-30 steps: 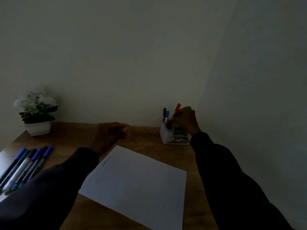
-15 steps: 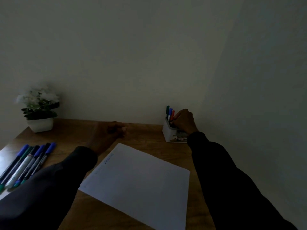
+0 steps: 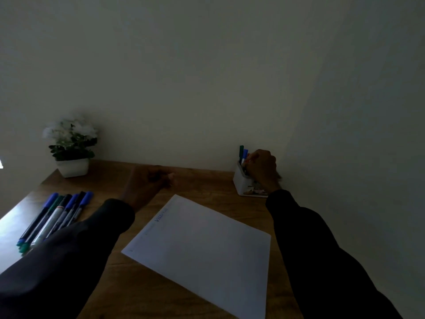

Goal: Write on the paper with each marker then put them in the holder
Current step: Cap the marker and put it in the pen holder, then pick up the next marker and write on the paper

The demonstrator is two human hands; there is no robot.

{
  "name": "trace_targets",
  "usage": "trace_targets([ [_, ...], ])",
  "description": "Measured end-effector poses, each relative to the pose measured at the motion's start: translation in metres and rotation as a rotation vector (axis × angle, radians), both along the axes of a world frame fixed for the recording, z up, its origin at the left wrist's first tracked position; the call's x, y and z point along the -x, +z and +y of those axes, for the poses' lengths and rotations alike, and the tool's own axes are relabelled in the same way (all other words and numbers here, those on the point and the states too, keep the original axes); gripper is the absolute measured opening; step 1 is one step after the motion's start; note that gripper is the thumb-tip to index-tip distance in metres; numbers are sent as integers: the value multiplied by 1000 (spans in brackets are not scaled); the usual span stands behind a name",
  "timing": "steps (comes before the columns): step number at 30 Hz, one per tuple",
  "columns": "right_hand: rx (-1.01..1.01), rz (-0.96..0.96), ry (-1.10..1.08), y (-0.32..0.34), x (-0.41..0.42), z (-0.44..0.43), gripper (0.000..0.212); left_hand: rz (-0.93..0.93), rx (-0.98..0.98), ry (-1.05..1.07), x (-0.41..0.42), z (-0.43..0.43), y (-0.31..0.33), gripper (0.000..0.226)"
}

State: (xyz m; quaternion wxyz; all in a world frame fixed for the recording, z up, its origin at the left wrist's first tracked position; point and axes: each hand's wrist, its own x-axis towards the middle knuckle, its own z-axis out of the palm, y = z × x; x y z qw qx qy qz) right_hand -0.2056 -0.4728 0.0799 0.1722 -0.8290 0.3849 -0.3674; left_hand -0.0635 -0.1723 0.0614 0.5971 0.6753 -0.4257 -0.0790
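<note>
The red marker (image 3: 248, 155), tall above the holder (image 3: 239, 184) a second ago, has sunk in at the far right. The right hand (image 3: 262, 166) is curled over it, seemingly still pinching its cap, and the left hand (image 3: 149, 183) rests loosely curled and empty. That makes three markers housed, with the green marker (image 3: 241, 150) and blue marker (image 3: 245, 153); roughly six loose markers (image 3: 57, 217) wait at left beside one paper (image 3: 202, 245).

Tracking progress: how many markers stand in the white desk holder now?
3: a green-capped marker leftmost, a blue-capped marker beside it, and a red marker pinched by the right hand, which covers part of the white plastic holder and may hide more.
</note>
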Motion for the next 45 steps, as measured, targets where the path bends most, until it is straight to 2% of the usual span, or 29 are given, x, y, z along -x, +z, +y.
trace_targets([
  [5,-40,-17,268,-13,0,38,11,-7,-34,6,-4,16,-2,11],
  [8,-123,38,415,-25,-6,71,11,-48,-96,31,-8,30,-4,8],
  [17,-329,136,672,-31,-28,170,9,27,-160,90,-26,85,-15,16],
  [25,-298,172,829,-39,-61,231,12,52,-124,133,-33,147,-17,21],
  [35,-222,205,851,-52,-112,280,9,111,-71,211,-51,208,-27,16],
  [40,-81,301,799,-62,-138,308,11,104,-84,228,-60,218,-38,18],
  [45,26,318,820,-69,-153,324,13,94,-95,214,-60,218,-41,18],
])
